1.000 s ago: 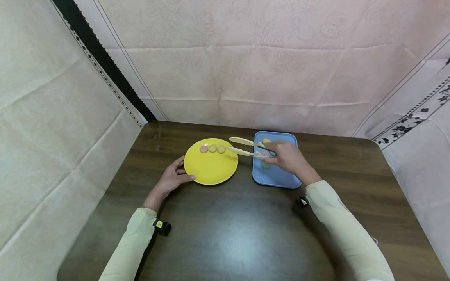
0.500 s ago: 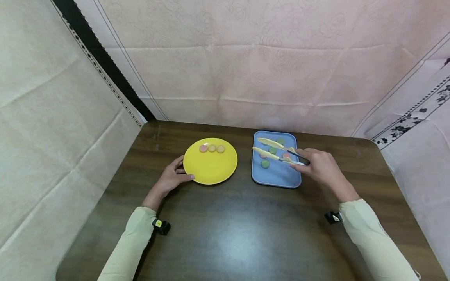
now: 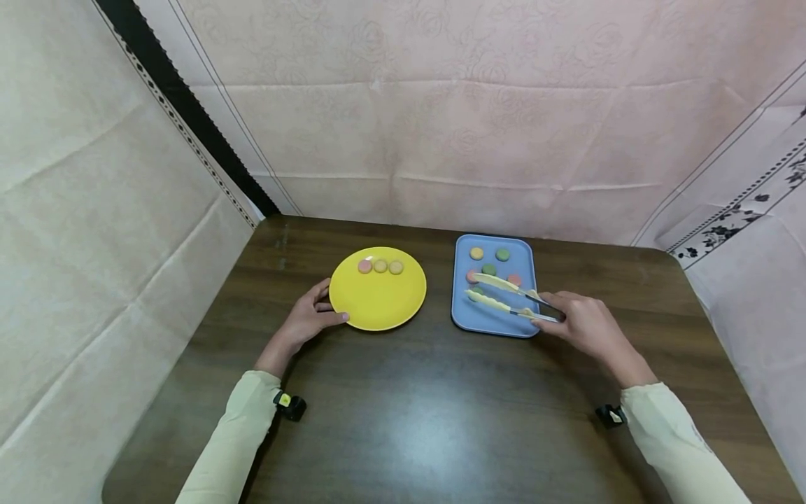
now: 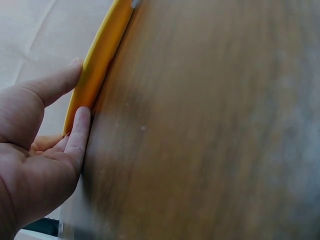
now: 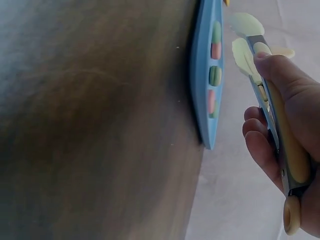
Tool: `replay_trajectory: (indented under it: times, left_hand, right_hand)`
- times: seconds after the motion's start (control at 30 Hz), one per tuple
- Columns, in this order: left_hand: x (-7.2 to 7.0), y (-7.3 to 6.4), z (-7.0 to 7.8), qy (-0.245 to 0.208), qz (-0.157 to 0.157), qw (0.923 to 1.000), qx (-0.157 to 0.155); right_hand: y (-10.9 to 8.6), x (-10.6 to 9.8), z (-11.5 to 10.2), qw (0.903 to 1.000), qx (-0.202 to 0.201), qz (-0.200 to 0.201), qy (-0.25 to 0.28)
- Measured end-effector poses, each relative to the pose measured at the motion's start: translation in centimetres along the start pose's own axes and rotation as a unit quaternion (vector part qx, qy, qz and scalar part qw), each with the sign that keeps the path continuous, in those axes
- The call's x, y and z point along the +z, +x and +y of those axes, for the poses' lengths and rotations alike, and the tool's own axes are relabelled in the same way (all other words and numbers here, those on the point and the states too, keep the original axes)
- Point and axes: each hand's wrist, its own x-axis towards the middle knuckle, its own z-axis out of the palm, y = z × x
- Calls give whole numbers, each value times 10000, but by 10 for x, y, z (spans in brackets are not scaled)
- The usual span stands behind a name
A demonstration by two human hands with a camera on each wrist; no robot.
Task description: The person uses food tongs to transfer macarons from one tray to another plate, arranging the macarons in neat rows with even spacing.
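Note:
My left hand grips the left rim of a yellow plate, thumb and fingers at its edge. On the plate, a pink disc and two pale yellow discs sit in a row. Tongs with cream tips and a ring at the handle end are in my right hand. Their arms stand apart, with nothing between the tips, over the lower half of a blue tray. Green discs, pink discs and a yellow disc lie in it; the tongs partly cover some.
The dark wooden table has its back edge just behind the plate and tray. Beyond it hangs a pale pink cloth. A strip of bare wood separates plate from tray.
My right hand has drawn the tongs from beside the plate rightward, then slightly toward me over the tray. The discs on the plate and my left hand stay put.

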Motion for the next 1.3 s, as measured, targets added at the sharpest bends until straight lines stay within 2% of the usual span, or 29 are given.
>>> replay_trajectory:
  times: [0.23, 0.47, 0.93, 1.17, 1.3]
  left_hand:
    - [0, 14, -24, -54, 57, 10000, 22]
    - [0, 15, -30, 13, 146, 9998, 95]
    - [0, 14, -26, -66, 128, 9998, 128]
    - [1, 0, 2, -87, 8, 10000, -47]
    - [1, -4, 6, -108, 7, 9999, -53]
  right_hand:
    - [-7, 7, 5, 10000, 0, -66, 3]
    - [-13, 11, 10, 10000, 13, -90, -4]
    - [-17, 14, 12, 9998, 145, -152, 49]
    - [-16, 16, 13, 10000, 13, 64, -15]
    - [-14, 13, 11, 9996, -82, 272, -14]
